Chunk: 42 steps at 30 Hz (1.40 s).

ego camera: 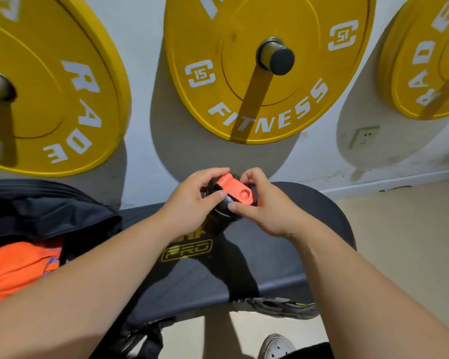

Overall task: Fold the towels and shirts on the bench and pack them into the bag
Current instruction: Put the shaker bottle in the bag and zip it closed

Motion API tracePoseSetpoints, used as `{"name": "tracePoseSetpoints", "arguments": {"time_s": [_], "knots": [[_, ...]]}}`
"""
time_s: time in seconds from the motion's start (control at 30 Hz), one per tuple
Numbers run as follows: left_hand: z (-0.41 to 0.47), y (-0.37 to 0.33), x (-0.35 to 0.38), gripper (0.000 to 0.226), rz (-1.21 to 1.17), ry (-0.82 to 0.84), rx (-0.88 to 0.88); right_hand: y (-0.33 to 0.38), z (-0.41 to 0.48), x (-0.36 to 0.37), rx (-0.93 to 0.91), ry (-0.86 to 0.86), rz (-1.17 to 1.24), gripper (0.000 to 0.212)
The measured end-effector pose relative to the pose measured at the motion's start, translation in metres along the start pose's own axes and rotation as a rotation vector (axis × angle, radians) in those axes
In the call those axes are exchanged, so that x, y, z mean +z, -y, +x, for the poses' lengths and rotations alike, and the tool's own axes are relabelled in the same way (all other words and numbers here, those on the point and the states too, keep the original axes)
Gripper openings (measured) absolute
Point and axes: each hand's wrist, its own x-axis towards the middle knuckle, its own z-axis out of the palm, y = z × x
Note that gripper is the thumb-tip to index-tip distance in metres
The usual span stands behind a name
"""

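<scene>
Both my hands hold a black shaker bottle [219,221] with an orange flip cap [233,189] above the dark bench [283,255]. My left hand [195,200] grips the lid from the left, thumb on its front edge. My right hand [265,203] curls round the lid from the right, thumb under the orange cap. The black bag [49,211] lies open on the bench's left end, with orange cloth [18,268] inside it. No loose towel or shirt shows on the bench.
Yellow weight plates [265,73] hang on the white wall behind the bench, one with a black peg [276,57] sticking out. A wall socket [364,137] sits low on the right. Beige floor lies right of the bench. My shoe [276,345] is below the bench's front edge.
</scene>
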Motion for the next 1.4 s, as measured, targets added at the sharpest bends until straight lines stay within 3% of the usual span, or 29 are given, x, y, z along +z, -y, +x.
{"name": "tracePoseSetpoints", "arguments": {"time_s": [0.17,0.33,0.43,0.53,0.7,0.8,0.87,1.0,1.17,1.27,1.33,1.4], "knots": [[-0.025,0.029,-0.055,0.04,0.114,0.103,-0.078,0.027,0.023,0.05,-0.048,0.171,-0.065,0.068],[-0.048,0.058,-0.117,0.061,0.995,0.107,-0.127,0.049,0.041,0.102,-0.025,0.248,-0.179,0.068],[-0.063,0.077,-0.148,0.067,1.304,0.3,-0.206,0.058,0.048,0.124,-0.027,0.293,-0.209,0.068],[-0.081,0.087,-0.166,0.066,1.448,0.391,-0.152,0.066,0.055,0.143,-0.012,0.345,-0.246,0.067],[-0.106,0.103,-0.185,0.063,1.415,0.287,-0.132,0.078,0.062,0.162,0.026,0.26,-0.275,0.074],[-0.121,0.12,-0.184,0.067,1.39,0.134,-0.104,0.078,0.061,0.167,-0.009,0.208,-0.286,0.088],[-0.122,0.128,-0.18,0.058,1.372,0.056,-0.054,0.077,0.064,0.171,-0.036,0.201,-0.272,0.089],[-0.116,0.135,-0.173,0.042,1.409,0.14,0.019,0.075,0.066,0.169,-0.067,0.195,-0.267,0.09],[-0.12,0.136,-0.178,0.054,1.382,0.246,-0.012,0.082,0.071,0.167,0.0,0.155,-0.057,0.102],[-0.118,0.13,-0.185,0.061,1.121,0.101,-0.105,0.092,0.077,0.171,0.02,0.125,0.161,0.102],[-0.115,0.125,-0.19,0.055,0.775,-0.049,-0.202,0.104,0.081,0.174,0.003,0.101,0.249,0.095],[-0.112,0.118,-0.194,0.071,0.435,-0.142,-0.293,0.117,0.084,0.178,-0.02,0.092,0.298,0.088]]}}
